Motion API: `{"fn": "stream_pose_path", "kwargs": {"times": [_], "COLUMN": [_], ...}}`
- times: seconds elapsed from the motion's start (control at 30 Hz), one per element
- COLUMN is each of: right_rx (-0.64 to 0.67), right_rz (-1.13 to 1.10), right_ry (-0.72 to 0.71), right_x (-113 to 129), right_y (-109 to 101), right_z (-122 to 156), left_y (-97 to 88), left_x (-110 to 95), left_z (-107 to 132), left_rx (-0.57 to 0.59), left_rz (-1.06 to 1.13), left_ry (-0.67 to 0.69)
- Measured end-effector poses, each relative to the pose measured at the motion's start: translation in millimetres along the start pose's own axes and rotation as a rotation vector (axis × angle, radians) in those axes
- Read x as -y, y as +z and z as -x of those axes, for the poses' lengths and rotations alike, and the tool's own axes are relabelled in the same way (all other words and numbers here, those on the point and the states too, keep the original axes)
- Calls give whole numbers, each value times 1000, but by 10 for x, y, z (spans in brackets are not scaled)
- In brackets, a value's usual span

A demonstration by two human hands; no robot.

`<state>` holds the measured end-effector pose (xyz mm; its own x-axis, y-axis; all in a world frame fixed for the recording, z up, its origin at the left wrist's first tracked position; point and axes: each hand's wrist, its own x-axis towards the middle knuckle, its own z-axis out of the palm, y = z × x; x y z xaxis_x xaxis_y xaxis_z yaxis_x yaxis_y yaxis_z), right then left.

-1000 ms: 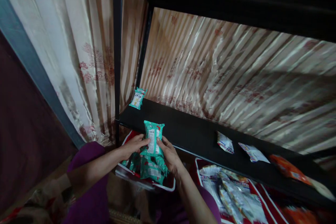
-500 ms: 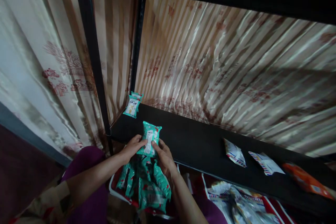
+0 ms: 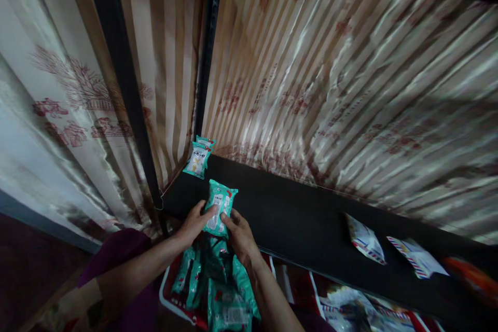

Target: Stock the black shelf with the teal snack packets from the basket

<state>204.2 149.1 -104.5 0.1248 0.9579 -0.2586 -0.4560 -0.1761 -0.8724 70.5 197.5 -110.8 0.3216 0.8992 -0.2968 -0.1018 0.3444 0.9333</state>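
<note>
A green snack packet (image 3: pixel 218 205) is held upright between both hands at the front left edge of a black shelf (image 3: pixel 295 223). My left hand (image 3: pixel 194 222) grips its left side and my right hand (image 3: pixel 238 233) grips its right side. Another green packet (image 3: pixel 198 157) leans in the shelf's far left corner against the curtain. Below my hands a red-and-white basket (image 3: pixel 171 303) holds several more green packets (image 3: pixel 225 295).
A striped satin curtain (image 3: pixel 330 78) backs the shelf. Black frame posts (image 3: pixel 116 78) stand at the left. Two white striped packets (image 3: pixel 365 241) and an orange packet (image 3: pixel 472 277) lie to the right on the shelf. A second basket of white packets (image 3: pixel 350 311) sits lower right.
Both hands have carried the green packet up from the basket and forward over the shelf's front edge. The view has shifted left and closer to the shelf.
</note>
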Motion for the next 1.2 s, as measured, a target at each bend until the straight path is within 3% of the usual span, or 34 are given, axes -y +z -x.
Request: {"fn": "stream_pose_path", "kwargs": {"times": [0.17, 0.33, 0.53, 0.73, 0.83, 1.0, 1.13, 1.2], "right_rx": [-19, -15, -182, -308, -360, -286, -279, -248], "right_rz": [27, 79, 373, 699, 822, 939, 971, 975], "right_ry": [-28, -27, -185, -327, -400, -531, -587, -601], "right_x": [-27, 23, 36, -33, -61, -73, -75, -82], "right_y": [1, 73, 200, 280, 331, 412, 456, 476], "right_z": [-158, -241, -292, -344, -329, -268, -227, -211], "left_y": [-14, -69, -119, -98, -138, -201, -205, -214], "left_x": [-19, 30, 235, 172, 117, 7, -76, -75], "left_z": [-46, -194, -431, -399, -356, -212, -142, -146], "left_rx": [27, 45, -193, -344, -293, -186, -42, -26], "left_rz": [32, -30, -162, -237, -184, -6, 81, 87], "left_ry": [-87, 33, 265, 408, 378, 213, 221, 227]}}
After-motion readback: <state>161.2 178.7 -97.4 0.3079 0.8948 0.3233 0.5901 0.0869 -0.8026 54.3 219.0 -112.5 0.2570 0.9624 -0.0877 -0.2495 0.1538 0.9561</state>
